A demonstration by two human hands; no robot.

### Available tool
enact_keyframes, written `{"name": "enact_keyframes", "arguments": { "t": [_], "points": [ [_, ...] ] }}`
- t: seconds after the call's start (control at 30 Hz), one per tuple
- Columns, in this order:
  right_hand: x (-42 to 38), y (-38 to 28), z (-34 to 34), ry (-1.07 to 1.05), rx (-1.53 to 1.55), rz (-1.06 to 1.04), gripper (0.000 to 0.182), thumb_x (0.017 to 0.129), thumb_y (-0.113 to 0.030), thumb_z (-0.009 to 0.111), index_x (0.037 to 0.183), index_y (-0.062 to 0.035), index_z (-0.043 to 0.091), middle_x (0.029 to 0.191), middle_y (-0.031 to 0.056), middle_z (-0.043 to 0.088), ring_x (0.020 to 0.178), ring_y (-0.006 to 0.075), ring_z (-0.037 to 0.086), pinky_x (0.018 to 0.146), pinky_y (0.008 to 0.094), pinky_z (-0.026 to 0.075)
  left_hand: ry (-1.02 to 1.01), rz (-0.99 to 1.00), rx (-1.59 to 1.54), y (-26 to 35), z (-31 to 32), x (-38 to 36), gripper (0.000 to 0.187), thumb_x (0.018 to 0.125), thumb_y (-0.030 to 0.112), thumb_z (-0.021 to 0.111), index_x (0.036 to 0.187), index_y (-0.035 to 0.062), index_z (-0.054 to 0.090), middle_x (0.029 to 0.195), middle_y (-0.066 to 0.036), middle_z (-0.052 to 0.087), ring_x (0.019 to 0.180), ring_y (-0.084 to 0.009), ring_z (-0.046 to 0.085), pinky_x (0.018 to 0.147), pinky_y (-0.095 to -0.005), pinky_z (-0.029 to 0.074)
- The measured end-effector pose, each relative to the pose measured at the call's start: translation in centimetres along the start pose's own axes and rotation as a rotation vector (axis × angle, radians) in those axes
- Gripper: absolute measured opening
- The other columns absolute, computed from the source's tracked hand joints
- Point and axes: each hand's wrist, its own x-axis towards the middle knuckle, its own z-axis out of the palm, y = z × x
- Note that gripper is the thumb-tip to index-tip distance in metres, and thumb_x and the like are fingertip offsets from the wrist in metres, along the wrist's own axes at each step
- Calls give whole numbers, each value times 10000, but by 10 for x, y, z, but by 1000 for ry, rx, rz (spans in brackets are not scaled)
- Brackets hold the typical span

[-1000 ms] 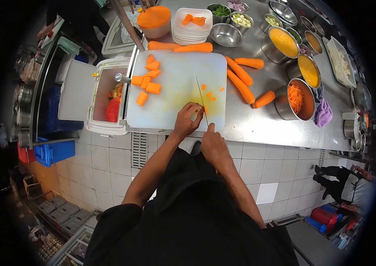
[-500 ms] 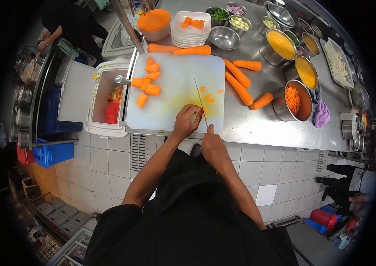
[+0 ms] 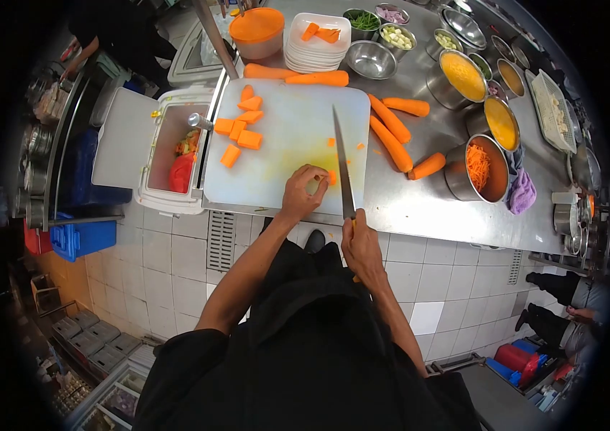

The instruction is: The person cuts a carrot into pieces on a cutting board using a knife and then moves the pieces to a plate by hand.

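My left hand (image 3: 305, 194) rests at the near part of the white cutting board (image 3: 283, 133), its fingers curled round a small carrot piece (image 3: 331, 177) that shows at the fingertips. My right hand (image 3: 362, 248) grips the handle of a long knife (image 3: 344, 161). The blade points away from me, just right of the piece, with its flat side showing. Small carrot bits (image 3: 331, 142) lie near the blade. Several thick carrot chunks (image 3: 249, 139) sit at the board's left side. Whole carrots (image 3: 390, 144) lie off its right edge, others (image 3: 317, 78) along its far edge.
Left of the board is an open white bin (image 3: 144, 172) with scraps. Behind stand an orange-lidded tub (image 3: 257, 36), stacked white dishes (image 3: 312, 57) and a steel bowl (image 3: 372, 60). A pot of shredded carrot (image 3: 456, 172) stands right, beside a purple cloth (image 3: 522, 190). Other people are at the sides.
My right hand has moved right and towards me, and the knife has come away from the left fingers, its blade now turned flat-side up. My left hand has hardly moved.
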Motion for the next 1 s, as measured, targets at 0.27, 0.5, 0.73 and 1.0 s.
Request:
{"name": "enact_keyframes", "arguments": {
  "t": [0.27, 0.5, 0.73, 1.0],
  "points": [
    [12, 12, -9, -105, 241, 71, 209, 1075, -191, 490, 1011, 3, 450, 641, 224, 592, 528, 392, 621, 486, 471, 470, -21, -34, -26, 1, -4, -2, 49, 909, 9, 710, 957, 17, 704, 863, -111, 699, 797, -229, 677, 764, -330, 529],
    [14, 10, -7, -224, 355, 200, 238, 1084, -241, 472, 985, -27, 443, 622, 47, 487, 453, 120, 529, 399, 304, 459, -30, -46, -36, -2, -1, -2, 50, 908, 5, 706, 958, 11, 707, 887, -116, 703, 810, -227, 679, 767, -325, 533],
    [14, 13, -6, -205, 339, 146, 237, 1084, -239, 474, 1000, -20, 446, 611, 64, 510, 453, 132, 537, 405, 311, 460, -29, -43, -19, -2, -2, -2, 55, 902, -1, 706, 955, 12, 714, 890, -116, 703, 815, -230, 680, 773, -326, 537],
    [18, 28, 3, -143, 186, 8, 243, 1091, -245, 463, 1016, -14, 455, 582, 93, 535, 447, 167, 558, 423, 343, 471, -22, -29, 3, -1, -2, -2, 58, 896, -3, 710, 951, 15, 714, 893, -115, 700, 818, -236, 680, 771, -328, 537]
  ]
}}
